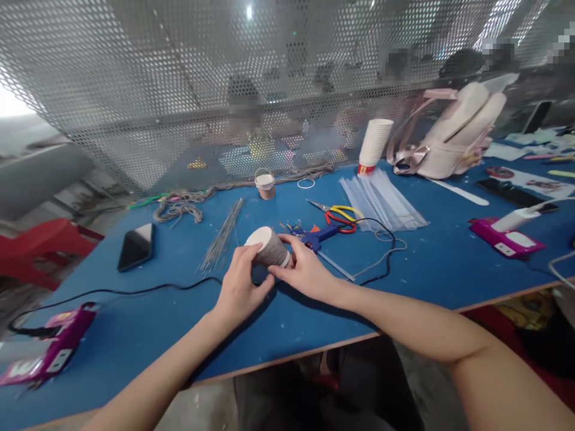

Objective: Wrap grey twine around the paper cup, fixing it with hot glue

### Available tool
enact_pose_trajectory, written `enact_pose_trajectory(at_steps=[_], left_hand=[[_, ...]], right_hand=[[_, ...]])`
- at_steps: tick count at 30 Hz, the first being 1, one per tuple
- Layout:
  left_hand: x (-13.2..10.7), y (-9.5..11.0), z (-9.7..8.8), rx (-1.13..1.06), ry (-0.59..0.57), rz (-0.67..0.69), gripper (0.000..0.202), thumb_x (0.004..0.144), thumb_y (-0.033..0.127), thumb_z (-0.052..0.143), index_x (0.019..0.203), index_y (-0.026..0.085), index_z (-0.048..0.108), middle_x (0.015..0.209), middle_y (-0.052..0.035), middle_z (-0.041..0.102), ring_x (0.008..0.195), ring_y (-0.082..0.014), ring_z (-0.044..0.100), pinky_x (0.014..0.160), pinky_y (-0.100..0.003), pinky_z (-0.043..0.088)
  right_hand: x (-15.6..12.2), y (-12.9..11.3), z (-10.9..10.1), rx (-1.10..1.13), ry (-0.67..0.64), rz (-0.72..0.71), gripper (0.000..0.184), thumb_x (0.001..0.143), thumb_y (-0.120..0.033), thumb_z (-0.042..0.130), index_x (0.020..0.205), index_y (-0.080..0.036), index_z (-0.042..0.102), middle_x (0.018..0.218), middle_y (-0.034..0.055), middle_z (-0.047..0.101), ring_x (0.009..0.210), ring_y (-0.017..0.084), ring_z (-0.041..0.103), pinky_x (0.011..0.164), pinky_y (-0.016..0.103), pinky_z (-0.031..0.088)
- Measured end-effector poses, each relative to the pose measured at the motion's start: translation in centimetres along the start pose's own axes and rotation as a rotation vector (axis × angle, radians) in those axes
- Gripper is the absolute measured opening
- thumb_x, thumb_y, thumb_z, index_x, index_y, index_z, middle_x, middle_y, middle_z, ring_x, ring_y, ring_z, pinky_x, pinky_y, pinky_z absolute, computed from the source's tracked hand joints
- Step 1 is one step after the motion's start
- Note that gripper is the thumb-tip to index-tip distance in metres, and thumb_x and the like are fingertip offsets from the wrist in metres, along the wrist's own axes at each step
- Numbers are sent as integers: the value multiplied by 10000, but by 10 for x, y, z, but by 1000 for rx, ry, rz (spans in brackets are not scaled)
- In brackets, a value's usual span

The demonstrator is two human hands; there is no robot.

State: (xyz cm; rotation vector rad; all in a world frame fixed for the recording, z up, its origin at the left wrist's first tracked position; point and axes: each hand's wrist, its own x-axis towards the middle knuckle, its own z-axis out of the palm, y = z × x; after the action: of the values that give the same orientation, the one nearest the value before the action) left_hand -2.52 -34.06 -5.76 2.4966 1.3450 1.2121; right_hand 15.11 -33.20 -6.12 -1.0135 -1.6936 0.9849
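Note:
Between my two hands, just above the blue table point(179, 323), a paper cup point(271, 250) lies tilted, its side wrapped in grey cord and its white round end toward the upper left. My left hand point(240, 278) grips the left side near that end. Around the other end, by the white rim, are the fingers of my right hand point(308, 269). Beyond my right hand lies a blue glue gun point(318, 236) with a clear glue stick point(336, 265) near it. Scissors with yellow handles point(345, 211) and a tool with red handles point(340, 222) rest behind.
Thin wires point(223, 236) and a phone point(136, 246) lie left; a power strip point(54, 347) sits front left, another point(507, 238) right. Behind are a small basket point(266, 187), clear strips point(381, 200), stacked cups point(376, 143) and a backpack point(458, 134) before a perforated metal screen point(179, 78).

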Motion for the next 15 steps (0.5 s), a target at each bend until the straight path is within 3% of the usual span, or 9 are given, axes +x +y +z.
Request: enact_pose_trajectory(at_steps=[2, 5, 10, 12, 15], left_hand=[[2, 1, -2, -50, 11, -68, 434, 756, 208, 640, 1158, 225, 479, 941, -33, 546, 792, -160, 577, 664, -293, 507], [5, 1, -6, -158, 49, -232, 387, 734, 270, 663, 1077, 215, 494, 884, 2, 514, 715, -122, 540, 645, -268, 489], [13, -3, -8, -319, 111, -445, 413, 680, 290, 668, 1039, 197, 487, 872, 13, 524, 714, -113, 546, 646, -256, 477], [17, -5, -7, -370, 125, -466, 428, 654, 281, 679, 1023, 195, 481, 868, 12, 524, 739, -119, 555, 650, -253, 474], [23, -7, -6, -403, 122, -446, 457, 637, 277, 697, 1025, 194, 469, 833, 27, 511, 680, -103, 532, 611, -244, 454]], right_hand=[[0, -3, -1, 35, -12, 0, 503, 811, -299, 651, 1252, -158, 455, 1112, 108, 613, 910, 200, 611, 764, 346, 510], [0, -10, -5, 118, -54, 66, 456, 867, -336, 584, 1261, -159, 438, 883, 39, 625, 697, 146, 586, 664, 306, 490], [-2, -16, -5, 148, -31, 183, 407, 812, -234, 595, 1186, -158, 456, 567, -90, 466, 534, 119, 497, 550, 248, 409], [-2, -15, -5, 117, -17, 187, 335, 792, -213, 597, 1105, -172, 486, 548, -104, 436, 509, 109, 470, 535, 239, 388], [-1, -13, -6, 29, 1, 88, 211, 781, -203, 604, 980, -176, 538, 643, -65, 503, 547, 101, 473, 563, 245, 399]])
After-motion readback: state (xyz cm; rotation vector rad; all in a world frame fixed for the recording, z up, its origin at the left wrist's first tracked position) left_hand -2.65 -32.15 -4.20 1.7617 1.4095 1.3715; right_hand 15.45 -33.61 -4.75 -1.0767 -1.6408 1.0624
